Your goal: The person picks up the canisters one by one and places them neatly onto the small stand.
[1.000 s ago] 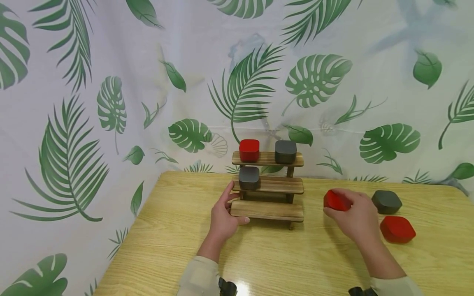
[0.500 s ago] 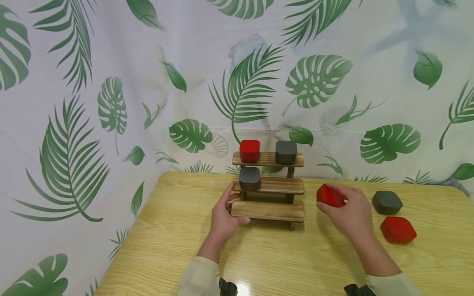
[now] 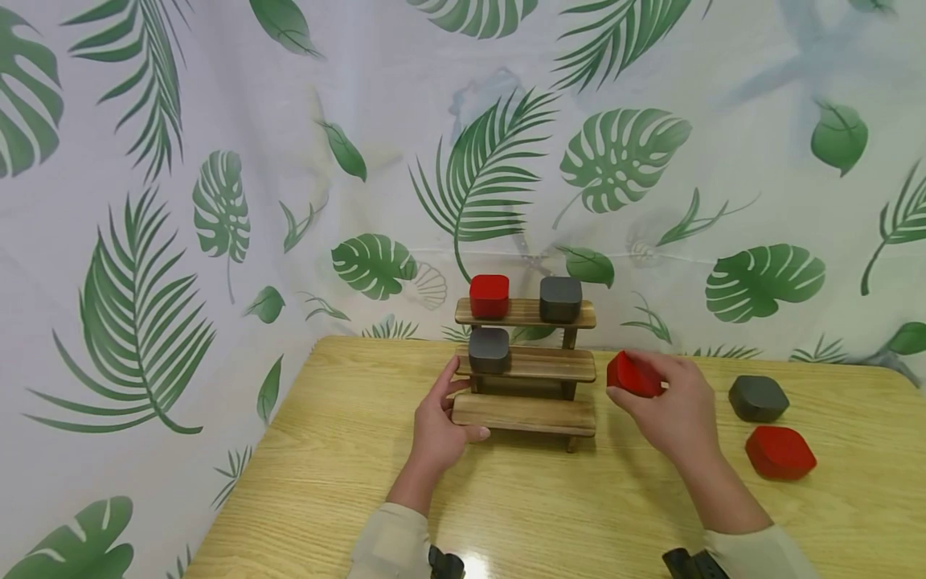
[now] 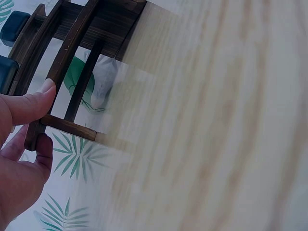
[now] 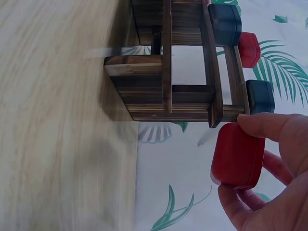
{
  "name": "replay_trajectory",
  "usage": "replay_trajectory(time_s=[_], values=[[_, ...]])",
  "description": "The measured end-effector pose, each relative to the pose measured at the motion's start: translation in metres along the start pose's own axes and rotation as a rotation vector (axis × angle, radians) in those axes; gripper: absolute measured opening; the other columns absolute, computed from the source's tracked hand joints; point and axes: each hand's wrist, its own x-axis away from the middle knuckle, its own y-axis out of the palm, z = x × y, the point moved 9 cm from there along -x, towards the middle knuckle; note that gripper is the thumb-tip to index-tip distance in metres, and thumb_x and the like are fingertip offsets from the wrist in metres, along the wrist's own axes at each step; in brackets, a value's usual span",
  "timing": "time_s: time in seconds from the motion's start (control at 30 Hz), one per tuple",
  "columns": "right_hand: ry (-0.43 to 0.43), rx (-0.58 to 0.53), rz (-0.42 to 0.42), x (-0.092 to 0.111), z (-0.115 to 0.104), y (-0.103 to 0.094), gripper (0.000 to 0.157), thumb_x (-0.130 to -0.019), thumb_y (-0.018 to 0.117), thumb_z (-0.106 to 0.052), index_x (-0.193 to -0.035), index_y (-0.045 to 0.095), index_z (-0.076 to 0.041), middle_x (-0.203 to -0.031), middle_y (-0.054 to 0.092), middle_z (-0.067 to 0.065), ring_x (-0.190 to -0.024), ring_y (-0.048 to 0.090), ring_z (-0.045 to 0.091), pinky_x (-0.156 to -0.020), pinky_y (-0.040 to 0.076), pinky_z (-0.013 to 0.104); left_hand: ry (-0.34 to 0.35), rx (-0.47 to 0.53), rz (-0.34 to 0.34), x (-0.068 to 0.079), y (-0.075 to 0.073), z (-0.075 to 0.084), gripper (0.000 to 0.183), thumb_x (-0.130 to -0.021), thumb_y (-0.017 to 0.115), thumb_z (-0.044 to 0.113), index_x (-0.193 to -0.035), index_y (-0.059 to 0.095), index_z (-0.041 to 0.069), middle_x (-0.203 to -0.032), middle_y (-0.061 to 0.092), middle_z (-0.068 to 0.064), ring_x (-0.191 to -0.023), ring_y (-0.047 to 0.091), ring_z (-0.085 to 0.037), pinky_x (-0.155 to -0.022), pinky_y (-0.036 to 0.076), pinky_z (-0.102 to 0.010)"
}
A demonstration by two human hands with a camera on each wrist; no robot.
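Where the right grip pinches, a red block sits between fingertips

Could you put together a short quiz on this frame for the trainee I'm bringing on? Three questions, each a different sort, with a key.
1. Count: how many pieces rest on the wooden stand?

2. True or false: the left hand is gripping a grey block.

3. Multiple choice: what colour is the held block in the right hand?
A) green
B) red
C) grey

Key
1. Three: a red block and a dark grey block on the top shelf, plus a second grey block on the middle shelf.
2. False; it grips the stand's left end.
3. B.
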Motion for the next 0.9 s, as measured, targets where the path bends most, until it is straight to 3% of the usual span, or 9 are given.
replay_trajectory(time_s=[0.33,0.6,0.9], values=[[-0.041,-0.011,0.011,-0.004,-0.015,0.003,0.054,-0.082,0.084,-0.019,-0.130,0.065,-0.003,-0.124,0.055,0.023,-0.110,0.050,0.045,-0.077,0.053,0.060,0.007,-0.007,0.000,0.001,0.000,0.001,0.114,-0.064,0.082,-0.021,-0.156,0.037,0.030,-0.135,0.058,-0.009,-0.104,0.052,-0.032,-0.102,0.041,-0.047],[-0.036,-0.021,0.010,-0.006,-0.017,0.007,0.052,-0.081,0.083,-0.016,-0.129,0.065,-0.004,-0.122,0.054,0.023,-0.109,0.051,0.045,-0.076,0.053,0.060,0.000,0.026,-0.016,0.019,-0.002,0.045,0.104,-0.067,0.075,-0.027,-0.156,0.035,0.008,-0.136,0.054,-0.025,-0.111,0.048,-0.047,-0.102,0.038,-0.055],[-0.045,-0.034,0.006,-0.010,-0.023,0.014,0.051,-0.081,0.083,-0.015,-0.129,0.066,-0.004,-0.124,0.054,0.024,-0.110,0.050,0.045,-0.076,0.053,0.060,0.013,0.004,-0.009,0.019,-0.002,0.045,0.103,-0.067,0.076,-0.026,-0.156,0.036,0.009,-0.135,0.055,-0.023,-0.112,0.049,-0.045,-0.102,0.038,-0.055]])
